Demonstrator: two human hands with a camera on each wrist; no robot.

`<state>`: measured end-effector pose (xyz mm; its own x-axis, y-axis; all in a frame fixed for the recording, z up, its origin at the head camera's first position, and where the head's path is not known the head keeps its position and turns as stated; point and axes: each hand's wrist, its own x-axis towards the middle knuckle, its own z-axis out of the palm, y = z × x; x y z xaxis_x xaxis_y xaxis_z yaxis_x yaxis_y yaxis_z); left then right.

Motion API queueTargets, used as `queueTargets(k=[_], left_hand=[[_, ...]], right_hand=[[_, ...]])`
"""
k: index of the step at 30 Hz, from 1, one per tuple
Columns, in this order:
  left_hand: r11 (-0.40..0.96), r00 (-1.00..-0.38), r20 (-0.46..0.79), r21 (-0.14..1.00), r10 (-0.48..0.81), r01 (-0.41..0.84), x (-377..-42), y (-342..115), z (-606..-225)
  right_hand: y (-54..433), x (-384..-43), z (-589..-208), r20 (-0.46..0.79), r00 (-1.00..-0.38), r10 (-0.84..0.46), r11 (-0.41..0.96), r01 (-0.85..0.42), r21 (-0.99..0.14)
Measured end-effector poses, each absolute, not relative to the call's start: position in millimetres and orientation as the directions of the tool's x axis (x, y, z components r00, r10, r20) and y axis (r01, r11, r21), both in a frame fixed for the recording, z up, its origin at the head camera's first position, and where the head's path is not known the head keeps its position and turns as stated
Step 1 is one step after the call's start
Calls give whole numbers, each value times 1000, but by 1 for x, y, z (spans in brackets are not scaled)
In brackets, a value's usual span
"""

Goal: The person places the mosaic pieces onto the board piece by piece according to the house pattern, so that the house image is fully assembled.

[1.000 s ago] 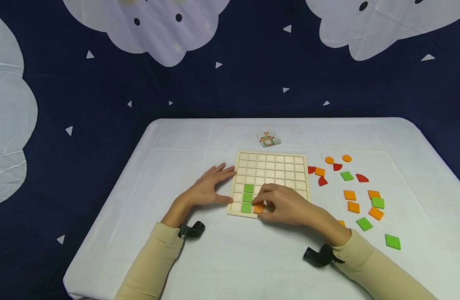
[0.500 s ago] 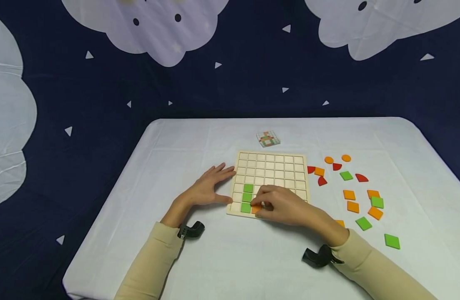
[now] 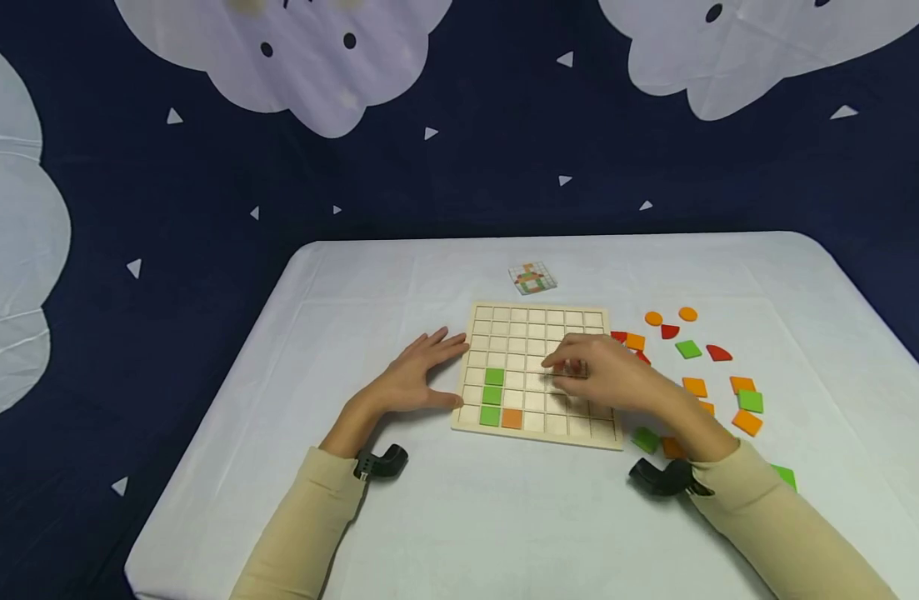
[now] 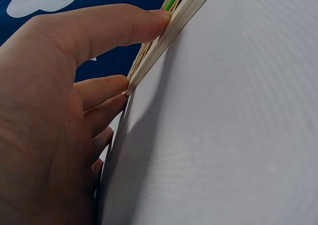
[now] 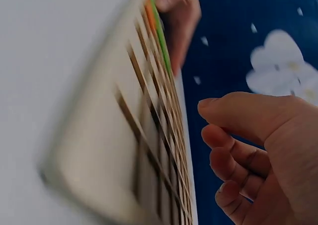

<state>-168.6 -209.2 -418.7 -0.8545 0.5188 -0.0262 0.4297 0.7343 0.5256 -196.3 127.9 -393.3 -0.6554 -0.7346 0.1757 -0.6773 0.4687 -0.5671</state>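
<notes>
A wooden grid board (image 3: pixel 517 345) lies on the white-covered table. Three green square tiles (image 3: pixel 492 396) line up in one column near its left side, and an orange square tile (image 3: pixel 511 418) sits beside the lowest one. With fingers spread, my left hand (image 3: pixel 412 375) touches the board's left edge; in the left wrist view its thumb and fingertips rest against the wooden rim (image 4: pixel 161 43). My right hand (image 3: pixel 612 371) hovers over the right part of the board, fingers loosely bent. The right wrist view shows nothing between its thumb and fingers (image 5: pixel 223 160).
Right of the board lie loose orange squares (image 3: pixel 747 422), green squares (image 3: pixel 750 402), red quarter-round pieces (image 3: pixel 718 353) and orange discs (image 3: pixel 687 314). My right forearm partly covers some tiles. A small patterned card (image 3: pixel 532 277) lies behind the board.
My right hand has let go of the orange square tile, leaving it on the board, and moved up and to the right. My left hand stays at the board's edge.
</notes>
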Motion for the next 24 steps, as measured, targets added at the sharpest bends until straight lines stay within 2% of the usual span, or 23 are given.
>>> queueTargets(k=[6,13,24], left_hand=[[741,-858,-35,523,512,421,-168,-210,-420],[735,-854,-25,523,520,432,-168,-211,-419],[733,-853,-26,526,522,433,-168,-209,-419]], right_hand=[[166,-221,-394,147,-761,-631,564,-581,-586],[201,-238,-401,66,-853,-518,675,-455,-582],[226,-250,-416,16,-922,-388,763,-331,-555]])
